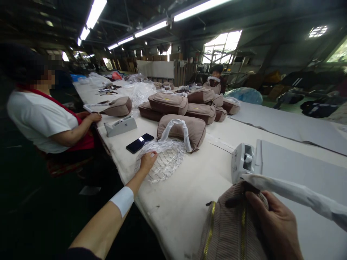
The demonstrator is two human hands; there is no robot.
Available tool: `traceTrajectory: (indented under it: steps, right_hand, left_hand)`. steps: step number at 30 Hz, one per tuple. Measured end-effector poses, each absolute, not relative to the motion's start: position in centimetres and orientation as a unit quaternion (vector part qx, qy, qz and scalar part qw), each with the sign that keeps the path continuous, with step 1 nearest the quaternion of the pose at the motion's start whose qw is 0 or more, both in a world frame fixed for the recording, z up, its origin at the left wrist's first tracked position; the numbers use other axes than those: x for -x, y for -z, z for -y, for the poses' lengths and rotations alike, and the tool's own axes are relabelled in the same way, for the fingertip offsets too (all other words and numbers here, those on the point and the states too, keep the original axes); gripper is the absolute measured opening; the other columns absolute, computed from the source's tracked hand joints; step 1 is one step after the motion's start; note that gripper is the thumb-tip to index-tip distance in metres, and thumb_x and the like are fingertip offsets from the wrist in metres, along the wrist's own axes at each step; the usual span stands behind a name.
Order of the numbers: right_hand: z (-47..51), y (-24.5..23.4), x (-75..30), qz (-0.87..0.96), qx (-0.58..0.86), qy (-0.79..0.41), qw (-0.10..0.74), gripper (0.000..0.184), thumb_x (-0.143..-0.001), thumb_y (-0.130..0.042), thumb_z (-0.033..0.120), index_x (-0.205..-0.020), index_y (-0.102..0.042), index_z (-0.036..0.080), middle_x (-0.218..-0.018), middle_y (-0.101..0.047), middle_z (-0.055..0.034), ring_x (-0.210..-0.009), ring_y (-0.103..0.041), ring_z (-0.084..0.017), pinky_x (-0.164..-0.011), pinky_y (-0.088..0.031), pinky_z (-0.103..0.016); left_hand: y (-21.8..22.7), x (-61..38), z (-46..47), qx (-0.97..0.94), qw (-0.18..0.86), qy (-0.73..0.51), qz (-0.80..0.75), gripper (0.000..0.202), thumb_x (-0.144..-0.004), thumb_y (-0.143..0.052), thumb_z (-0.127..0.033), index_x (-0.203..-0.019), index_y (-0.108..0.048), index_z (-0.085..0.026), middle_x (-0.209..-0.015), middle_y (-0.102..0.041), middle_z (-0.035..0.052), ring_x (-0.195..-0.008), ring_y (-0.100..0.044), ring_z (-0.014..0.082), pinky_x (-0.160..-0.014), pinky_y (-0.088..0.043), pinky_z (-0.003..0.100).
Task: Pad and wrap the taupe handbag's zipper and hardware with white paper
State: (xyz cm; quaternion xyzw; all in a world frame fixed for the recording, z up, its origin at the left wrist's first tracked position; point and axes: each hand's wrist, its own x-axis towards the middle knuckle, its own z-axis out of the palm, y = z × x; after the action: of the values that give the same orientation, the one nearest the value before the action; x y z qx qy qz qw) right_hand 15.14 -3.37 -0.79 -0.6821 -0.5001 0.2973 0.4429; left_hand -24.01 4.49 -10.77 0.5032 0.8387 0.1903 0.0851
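Note:
A ribbed, mauve-brown bag [226, 220] with yellow metal zippers is at the lower right. My right hand [276, 220] grips its upper end, beside the base of a strap [298, 196] wrapped in white paper. My left hand [148, 161] reaches out to a flat heap of crinkled white-and-clear strips [168, 162] on the table. Its fingers are drawn together at the heap, and what they pinch, if anything, is too small to make out. Just behind the heap lies another bag [187, 130] with a wrapped handle.
A black phone [140, 143] lies left of the heap. Tape dispensers stand at left [121, 126] and right [242, 162]. More bags [168, 104] are piled farther back on the white table [200, 177]. At left, a co-worker [48, 115] handles a bag [118, 107]; another person [217, 77] is behind.

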Motion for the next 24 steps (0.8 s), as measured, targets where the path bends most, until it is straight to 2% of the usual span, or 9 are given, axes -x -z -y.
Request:
traceTrajectory:
  steps: [6,12,19,24]
  right_hand:
    - [3.7,2.2,-15.7,0.465,0.704,-0.299,0.445,0.053,-0.057,-0.069,0.058,-0.089,-0.071,0.017,-0.079,-0.071,-0.0024,-0.083,-0.063,-0.026,-0.066,-0.049,-0.028]
    - [3.5,2.7,-16.3,0.472,0.711,-0.295,0.429,0.05,-0.057,-0.066,0.06,-0.083,-0.072,0.018,-0.079,-0.071,-0.0025,-0.083,-0.062,-0.028,-0.066,-0.049,-0.029]
    - [3.9,2.5,-16.1,0.453,0.712,-0.289,0.452,0.051,-0.057,-0.065,0.06,-0.085,-0.071,0.017,-0.07,-0.068,-0.0015,-0.075,-0.062,-0.026,-0.059,-0.049,-0.027]
    - [4.0,1.5,-15.0,0.421,0.732,-0.248,0.474,0.051,-0.06,-0.063,0.059,-0.087,-0.07,0.017,-0.073,-0.068,-0.0039,-0.081,-0.061,-0.029,-0.066,-0.048,-0.032]
  left_hand:
    - [11.4,24.1,-4.6,-0.519,0.075,-0.166,-0.835,0.028,-0.09,-0.054,-0.031,-0.112,-0.056,-0.014,-0.113,-0.059,0.0084,-0.099,-0.059,0.0208,-0.085,-0.05,0.043]
    - [11.9,23.6,-4.4,-0.506,0.095,-0.134,-0.847,0.028,-0.089,-0.055,-0.032,-0.11,-0.057,-0.014,-0.109,-0.061,0.0077,-0.094,-0.061,0.0194,-0.081,-0.052,0.04]
    - [10.5,24.2,-4.0,-0.509,0.101,-0.16,-0.84,0.026,-0.091,-0.051,-0.035,-0.101,-0.061,-0.013,-0.1,-0.065,0.006,-0.091,-0.063,0.0184,-0.084,-0.051,0.04]
    - [9.6,24.7,-4.2,-0.534,0.11,-0.2,-0.814,0.023,-0.088,-0.056,-0.028,-0.104,-0.06,-0.012,-0.104,-0.065,0.0069,-0.096,-0.062,0.0199,-0.087,-0.05,0.042]
